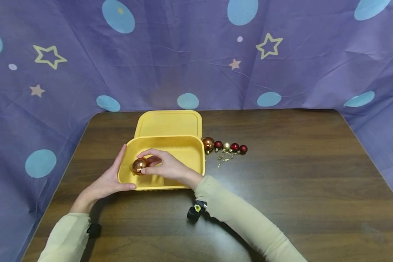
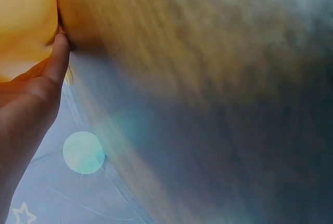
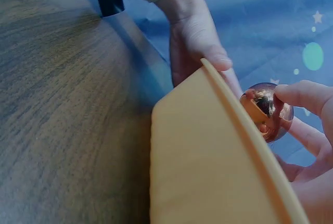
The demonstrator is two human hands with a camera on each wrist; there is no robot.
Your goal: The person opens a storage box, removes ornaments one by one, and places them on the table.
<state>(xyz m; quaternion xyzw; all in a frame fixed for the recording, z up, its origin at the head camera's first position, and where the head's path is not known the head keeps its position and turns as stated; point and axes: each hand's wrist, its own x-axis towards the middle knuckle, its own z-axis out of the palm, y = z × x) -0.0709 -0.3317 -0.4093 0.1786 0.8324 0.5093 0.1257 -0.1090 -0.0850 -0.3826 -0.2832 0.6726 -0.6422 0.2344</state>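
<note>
- Might skid or tip the yellow box (image 1: 183, 154), left of centre, if knocked by a wrist crossing its near rim. Shows bare floor at its right; cannot tell the contents beneath the ball.
- Could shove the yellow lid (image 1: 168, 123), upper centre just behind the box, by pushing backward.
- Braced at the box's left end with the left hand (image 1: 106, 182), fingers and thumb spread apart; might lose steadiness if loosened.
- Pinched in the right hand (image 1: 165, 165), over the box's left part: a copper ball (image 1: 139, 165). Could slip, being round and glossy.
- Might set rolling, by bumping, the second copper ball (image 1: 208, 144), dark red balls (image 1: 218, 145) and pale gold ball (image 1: 226, 146) at centre right.
</note>
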